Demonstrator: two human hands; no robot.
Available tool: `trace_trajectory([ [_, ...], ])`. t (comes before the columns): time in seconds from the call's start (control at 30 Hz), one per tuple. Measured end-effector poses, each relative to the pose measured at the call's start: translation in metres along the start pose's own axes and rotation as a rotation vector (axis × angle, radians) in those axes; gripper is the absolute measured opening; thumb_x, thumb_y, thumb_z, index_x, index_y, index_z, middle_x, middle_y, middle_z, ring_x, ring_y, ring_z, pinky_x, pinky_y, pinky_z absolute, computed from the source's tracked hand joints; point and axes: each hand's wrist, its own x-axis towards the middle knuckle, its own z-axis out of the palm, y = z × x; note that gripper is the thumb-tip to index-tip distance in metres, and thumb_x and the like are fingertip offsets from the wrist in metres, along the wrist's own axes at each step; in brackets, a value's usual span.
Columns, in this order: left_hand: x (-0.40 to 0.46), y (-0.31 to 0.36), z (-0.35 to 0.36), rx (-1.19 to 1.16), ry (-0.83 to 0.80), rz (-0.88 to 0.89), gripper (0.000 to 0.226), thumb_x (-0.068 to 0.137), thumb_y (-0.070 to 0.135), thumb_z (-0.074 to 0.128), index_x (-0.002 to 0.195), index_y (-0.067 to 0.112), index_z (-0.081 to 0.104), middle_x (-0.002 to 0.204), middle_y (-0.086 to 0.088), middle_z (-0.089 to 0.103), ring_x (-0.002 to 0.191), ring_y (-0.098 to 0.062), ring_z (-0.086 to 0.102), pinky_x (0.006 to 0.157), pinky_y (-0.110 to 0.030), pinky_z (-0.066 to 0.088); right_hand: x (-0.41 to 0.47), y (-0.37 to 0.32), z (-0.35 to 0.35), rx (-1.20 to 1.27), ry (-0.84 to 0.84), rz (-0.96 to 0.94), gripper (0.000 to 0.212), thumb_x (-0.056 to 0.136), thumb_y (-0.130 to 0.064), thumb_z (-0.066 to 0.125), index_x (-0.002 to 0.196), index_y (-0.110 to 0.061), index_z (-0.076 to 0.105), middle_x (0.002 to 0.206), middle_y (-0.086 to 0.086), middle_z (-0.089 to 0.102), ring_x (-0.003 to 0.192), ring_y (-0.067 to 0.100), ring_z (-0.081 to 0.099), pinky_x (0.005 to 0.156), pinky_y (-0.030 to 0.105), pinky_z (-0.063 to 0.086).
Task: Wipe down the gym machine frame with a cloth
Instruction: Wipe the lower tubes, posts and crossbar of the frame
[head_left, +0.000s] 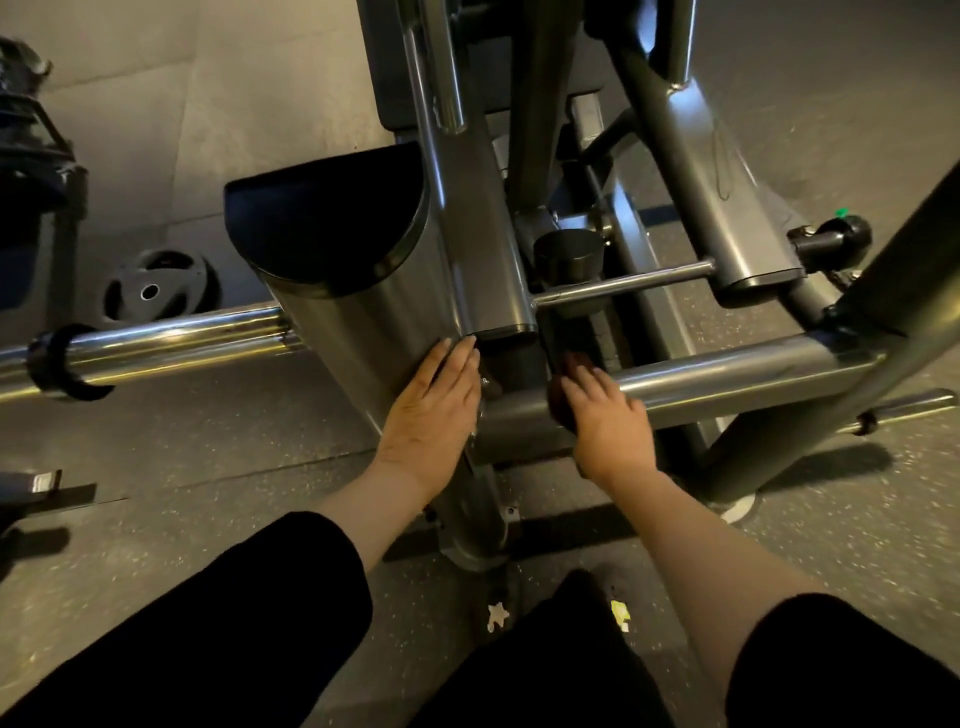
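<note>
At the far left of the frame a weight plate (158, 292) is lying on the floor (208, 457) behind a chrome bar (171, 340) that is running in from the left edge. Left of centre, the person's left hand (428, 410) is resting flat, fingers straight and close together, against the rounded steel housing (363, 322) of the gym machine frame (727, 371), apparently steadying the body. Just right of centre, the right hand (605, 410) is pressing a dark cloth (563, 387) onto the horizontal tube of the frame, fingers curved over it and holding it there; the cloth is showing only as a dark fold beneath and ahead of the fingers. Farther right, the tube is meeting an angled post near the right edge, with a knob (844, 234) above it. The cloth looks soft and light, likely to bunch or slip on the smooth painted metal, so it is best gripped as a wad under the palm; the frame looks rigid and heavy, unlikely to shift under pressure.
</note>
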Motion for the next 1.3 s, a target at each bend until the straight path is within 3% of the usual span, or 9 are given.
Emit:
trace_trajectory([
  [0.1,0.003,0.019,-0.004,-0.213,-0.075,0.034,0.069,0.094,0.023,0.048,0.154,0.012,0.016,0.162,-0.012,0.006,0.149,-0.03,-0.01,0.103,-0.057,-0.03,-0.005,0.036,-0.006,0.015,0.027,0.13,0.078,0.09,-0.01,0.06,0.154,-0.025,0.018,0.163,-0.001,0.01,0.15,0.021,0.003,0.119,0.049,0.017],
  [0.2,0.009,0.046,-0.01,-0.455,-0.144,0.026,0.069,0.093,0.017,0.05,0.153,0.014,0.016,0.163,-0.008,0.006,0.149,-0.024,-0.01,0.111,-0.059,-0.019,0.0,0.026,-0.002,0.052,0.055,0.195,0.078,0.09,-0.011,0.059,0.155,-0.022,0.016,0.163,0.002,0.006,0.15,0.024,0.0,0.121,0.048,0.014],
  [0.33,0.028,0.078,-0.023,-0.641,-0.237,-0.075,0.075,0.094,0.018,0.052,0.155,0.013,0.009,0.163,-0.005,0.003,0.149,-0.021,-0.009,0.117,-0.056,-0.012,0.004,-0.002,0.024,0.026,0.001,-0.071,0.079,0.09,-0.017,0.058,0.155,-0.019,0.013,0.163,0.005,0.003,0.15,0.027,-0.009,0.122,0.05,0.006],
  [0.57,0.074,0.117,-0.047,-0.74,-0.326,-0.213,0.083,0.092,0.02,0.057,0.155,0.014,0.004,0.163,-0.004,0.002,0.149,-0.019,-0.009,0.118,-0.052,-0.007,0.007,0.057,-0.001,0.119,-0.032,-0.258,0.076,0.092,-0.014,0.061,0.154,-0.022,0.019,0.163,0.0,0.008,0.15,0.018,-0.001,0.123,0.04,0.013],
  [0.77,0.131,0.171,-0.086,-0.877,-0.329,-0.193,0.085,0.094,0.022,0.057,0.155,0.015,-0.003,0.163,-0.004,-0.005,0.15,-0.02,-0.005,0.119,-0.047,-0.003,0.028,0.167,-0.029,0.131,-0.049,-0.247,0.075,0.09,-0.012,0.059,0.154,-0.02,0.02,0.163,0.002,0.011,0.15,0.021,0.004,0.122,0.032,0.009],
  [0.9,0.155,0.196,-0.105,-0.887,-0.401,-0.198,0.084,0.095,0.025,0.055,0.155,0.015,-0.003,0.163,-0.004,-0.009,0.15,-0.019,-0.007,0.118,-0.053,-0.005,0.037,0.236,-0.049,0.117,-0.065,-0.199,0.084,0.085,-0.01,0.066,0.154,-0.02,0.02,0.163,0.002,0.011,0.15,0.021,0.005,0.123,0.034,0.01],
  [1.03,0.159,0.203,-0.108,-0.827,-0.456,-0.198,0.084,0.095,0.022,0.054,0.154,0.014,-0.006,0.162,-0.006,-0.012,0.149,-0.021,-0.009,0.118,-0.058,-0.004,0.041,0.288,-0.065,0.127,-0.113,-0.116,0.085,0.082,-0.007,0.063,0.154,-0.024,0.021,0.163,-0.001,0.013,0.145,0.028,0.022,0.117,0.039,0.026],
  [1.17,0.16,0.198,-0.109,-0.832,-0.498,-0.177,0.087,0.094,0.02,0.055,0.154,0.015,-0.007,0.162,-0.004,-0.015,0.149,-0.02,-0.01,0.116,-0.059,-0.006,0.036,0.304,-0.069,0.117,-0.083,-0.048,0.081,0.087,-0.012,0.063,0.154,-0.025,0.019,0.158,0.004,0.028,0.131,0.033,0.044,0.108,0.044,0.038],
  [1.3,0.161,0.2,-0.113,-0.837,-0.5,-0.188,0.087,0.093,0.019,0.055,0.154,0.013,-0.008,0.162,-0.006,-0.015,0.149,-0.022,-0.01,0.117,-0.059,-0.006,0.026,0.287,-0.054,0.169,0.059,0.003,0.083,0.082,-0.002,0.067,0.153,-0.016,0.026,0.155,0.008,0.032,0.133,0.034,0.038,0.113,0.043,0.034],
])
